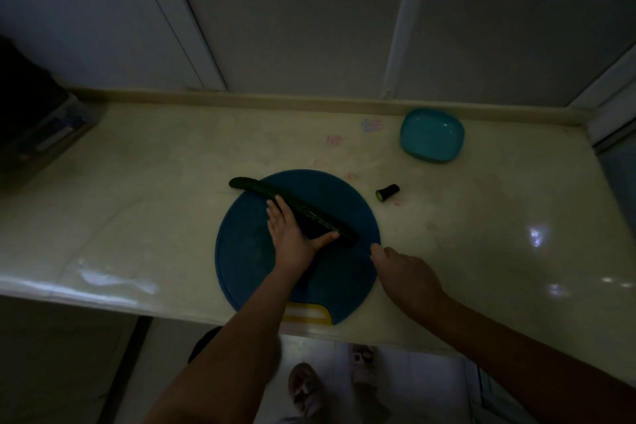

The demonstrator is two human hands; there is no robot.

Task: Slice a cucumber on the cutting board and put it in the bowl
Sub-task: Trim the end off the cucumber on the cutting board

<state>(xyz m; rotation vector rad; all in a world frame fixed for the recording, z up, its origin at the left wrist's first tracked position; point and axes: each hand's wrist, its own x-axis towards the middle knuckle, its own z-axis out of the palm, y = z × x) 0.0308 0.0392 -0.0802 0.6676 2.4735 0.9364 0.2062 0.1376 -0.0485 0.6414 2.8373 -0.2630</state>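
The room is dim. A pale cream stone counter [144, 217] with a raised back ledge [275, 100] runs below grey wall panels [292, 10] split by slanting seams. Bright glints [537, 236] shine on its right side. A dark box [31, 107] sits at far left, light floor tiles [423, 389] below

Home kitchen (dimly lit): pale stone counter [137, 200], cutting board [247, 251], bowl [432, 134]

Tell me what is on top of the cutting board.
A cucumber, gripped by the left hand; its far tip overhangs the cutting board. The hand covers the board beneath it.
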